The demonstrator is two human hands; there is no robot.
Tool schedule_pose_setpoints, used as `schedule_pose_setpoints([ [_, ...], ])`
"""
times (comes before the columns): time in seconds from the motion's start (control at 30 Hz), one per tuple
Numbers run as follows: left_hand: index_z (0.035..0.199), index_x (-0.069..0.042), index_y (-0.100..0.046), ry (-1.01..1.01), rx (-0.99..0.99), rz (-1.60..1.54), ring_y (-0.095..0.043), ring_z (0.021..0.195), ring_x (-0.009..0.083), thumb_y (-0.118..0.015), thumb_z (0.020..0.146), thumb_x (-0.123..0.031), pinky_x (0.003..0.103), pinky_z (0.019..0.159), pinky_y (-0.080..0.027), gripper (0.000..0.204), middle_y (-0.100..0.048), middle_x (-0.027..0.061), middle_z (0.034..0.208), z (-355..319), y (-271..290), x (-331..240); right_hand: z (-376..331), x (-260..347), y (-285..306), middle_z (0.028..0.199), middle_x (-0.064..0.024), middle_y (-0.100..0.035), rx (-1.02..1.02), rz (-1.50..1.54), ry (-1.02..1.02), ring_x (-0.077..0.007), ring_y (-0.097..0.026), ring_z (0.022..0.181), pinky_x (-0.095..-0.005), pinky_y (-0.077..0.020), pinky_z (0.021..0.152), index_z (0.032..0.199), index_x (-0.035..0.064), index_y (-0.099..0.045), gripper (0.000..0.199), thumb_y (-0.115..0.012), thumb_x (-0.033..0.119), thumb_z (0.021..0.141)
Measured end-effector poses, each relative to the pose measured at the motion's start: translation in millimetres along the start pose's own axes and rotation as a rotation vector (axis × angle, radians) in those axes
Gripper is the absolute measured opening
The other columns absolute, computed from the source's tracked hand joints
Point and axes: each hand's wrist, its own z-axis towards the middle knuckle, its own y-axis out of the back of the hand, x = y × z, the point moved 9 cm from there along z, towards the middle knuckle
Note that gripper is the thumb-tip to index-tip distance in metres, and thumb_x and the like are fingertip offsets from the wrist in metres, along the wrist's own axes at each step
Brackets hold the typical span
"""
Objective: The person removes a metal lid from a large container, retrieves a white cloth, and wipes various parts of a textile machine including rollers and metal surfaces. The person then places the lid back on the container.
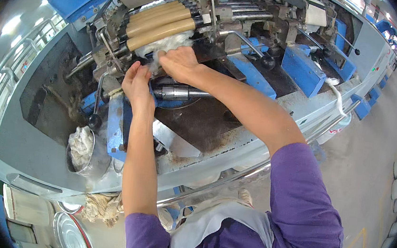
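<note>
Two bare hands meet on a tuft of loose white cotton fibre point(160, 48), lying just below the tan cylindrical rollers point(158, 24) at twelve o'clock of the blue and grey metal machine point(304, 69). The left hand point(137, 82) pinches the tuft's lower edge; the right hand point(179, 62) lies curled over it, its grip hidden. Fibre like this looks featherlight, soft and easily torn, so it is probably best pinched gently in a thick part. A silvery metal can point(94, 162) of white waste stands at eight o'clock.
</note>
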Motion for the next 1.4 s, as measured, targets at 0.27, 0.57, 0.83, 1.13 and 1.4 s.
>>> schedule_pose_setpoints([
  [0.27, 0.113, 0.009, -0.054, 0.12, -0.024, -0.186, -0.058, 0.087, 0.0161, -0.053, 0.087, 0.001, 0.028, 0.078, -0.045, 0.027, -0.06, 0.0113, 0.098, 44.8, -29.3, 39.9, 20.2, 38.8, -21.0, 0.062, -0.0077, -0.066, -0.042, -0.297, 0.594, -0.0227, -0.064, 0.054, -0.0389, -0.0492, 0.046, 0.066, 0.008, -0.066, 0.018, -0.057, 0.02, 0.075],
  [0.57, 0.119, 0.01, -0.053, 0.017, -0.001, -0.12, -0.058, 0.095, 0.0179, -0.05, 0.094, -0.01, 0.029, 0.081, -0.046, 0.032, -0.061, 0.0139, 0.107, 45.4, -49.8, 25.7, 36.0, 30.7, -25.4, 0.066, -0.0095, -0.066, -0.019, -0.289, 0.724, -0.0252, -0.066, 0.065, -0.0395, -0.0519, 0.057, 0.058, 0.0101, -0.063, 0.021, -0.058, 0.023, 0.074],
  [0.83, 0.122, 0.009, -0.048, 0.037, -0.08, -0.108, -0.061, 0.099, 0.0213, -0.046, 0.09, 0.001, 0.031, 0.083, -0.05, 0.033, -0.06, 0.0144, 0.11, 37.3, -43.4, 24.5, 31.5, 34.3, -24.6, 0.068, -0.0093, -0.066, 0.034, -0.34, 0.781, -0.0257, -0.066, 0.066, -0.04, -0.053, 0.058, 0.063, 0.0089, -0.063, 0.021, -0.057, 0.025, 0.075],
  [1.13, 0.1, 0.01, -0.065, 0.004, -0.1, -0.034, -0.059, 0.08, 0.019, -0.049, 0.083, 0.0, 0.032, 0.073, -0.047, 0.026, -0.066, 0.0171, 0.09, 42.1, -56.1, 38.2, 28.2, 3.7, -46.2, 0.071, -0.0092, -0.067, 0.193, -0.391, 0.687, -0.0254, -0.065, 0.063, -0.0406, -0.0528, 0.057, 0.065, 0.0113, -0.064, 0.018, -0.058, 0.025, 0.074],
  [1.4, 0.093, 0.006, -0.068, 0.033, 0.308, 0.263, -0.062, 0.083, 0.0227, -0.046, 0.08, -0.004, 0.037, 0.074, -0.049, 0.027, -0.068, 0.0161, 0.091, 35.0, -131.3, 87.7, -2.9, -80.2, -43.7, 0.078, -0.004, -0.067, 0.247, -0.122, 0.275, -0.0225, -0.066, 0.073, -0.037, -0.0536, 0.064, 0.071, 0.0172, -0.067, 0.013, -0.06, 0.026, 0.077],
])
